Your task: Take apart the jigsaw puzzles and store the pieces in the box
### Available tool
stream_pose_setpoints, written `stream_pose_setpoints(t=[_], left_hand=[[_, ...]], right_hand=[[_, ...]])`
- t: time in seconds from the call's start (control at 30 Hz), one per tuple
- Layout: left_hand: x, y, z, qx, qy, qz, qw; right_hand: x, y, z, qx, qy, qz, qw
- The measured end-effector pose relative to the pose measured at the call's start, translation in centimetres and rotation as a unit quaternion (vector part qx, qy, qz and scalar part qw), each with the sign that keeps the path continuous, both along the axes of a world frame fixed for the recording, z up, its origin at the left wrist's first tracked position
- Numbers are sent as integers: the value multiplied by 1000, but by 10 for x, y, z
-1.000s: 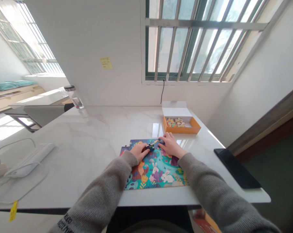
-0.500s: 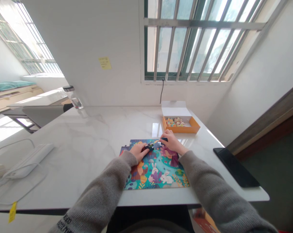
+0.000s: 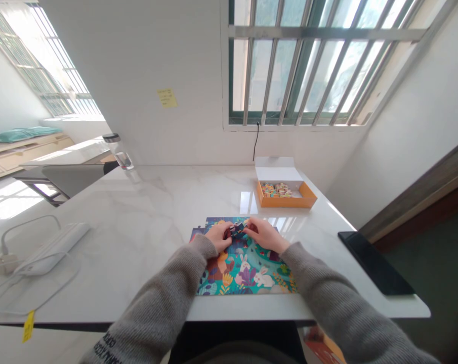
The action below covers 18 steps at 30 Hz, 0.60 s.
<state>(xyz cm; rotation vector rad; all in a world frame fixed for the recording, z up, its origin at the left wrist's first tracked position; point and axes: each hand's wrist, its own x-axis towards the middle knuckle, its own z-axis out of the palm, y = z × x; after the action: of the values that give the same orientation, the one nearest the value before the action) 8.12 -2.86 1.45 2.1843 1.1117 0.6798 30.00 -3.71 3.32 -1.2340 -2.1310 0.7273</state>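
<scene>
A colourful jigsaw puzzle (image 3: 247, 265) with white rabbits and plants lies on the white table in front of me. Over its upper part my left hand (image 3: 219, 236) and my right hand (image 3: 264, 233) are close together. Dark puzzle pieces (image 3: 237, 230) show between my fingers, raised a little above the picture. The left fingers are closed on some of them; my right thumb and fingers pinch at their right end. How many pieces there are, I cannot tell. My hands and sleeves cover parts of the puzzle's sides and top.
An orange box (image 3: 287, 201) with its lid up holds several puzzle pieces at the back right. A black tablet-like slab (image 3: 375, 263) lies by the right edge. To the left are a white power strip (image 3: 56, 250) with cables and a clear bottle (image 3: 123, 157).
My right hand has moved left and down, bringing its piece to those in my left hand. My left hand stays nearly in place. The view has shifted slightly.
</scene>
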Motion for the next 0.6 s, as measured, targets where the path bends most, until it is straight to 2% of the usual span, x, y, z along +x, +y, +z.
stream_pose_setpoints(t=[0.13,0.23,0.4,0.6], left_hand=[[0,0,1,4,-7,-9,1000],[2,0,1,0,7,2,1000],[3,1,1,13,42,29,999],[4,-1,2,16,52,40,998]], right_hand=[[2,-1,1,125,-114,34,985],[7,3,6,133,-131,58,981],[12,24,3,144,-89,-33,985],[-7,35,-12,172,-187,-56,965]])
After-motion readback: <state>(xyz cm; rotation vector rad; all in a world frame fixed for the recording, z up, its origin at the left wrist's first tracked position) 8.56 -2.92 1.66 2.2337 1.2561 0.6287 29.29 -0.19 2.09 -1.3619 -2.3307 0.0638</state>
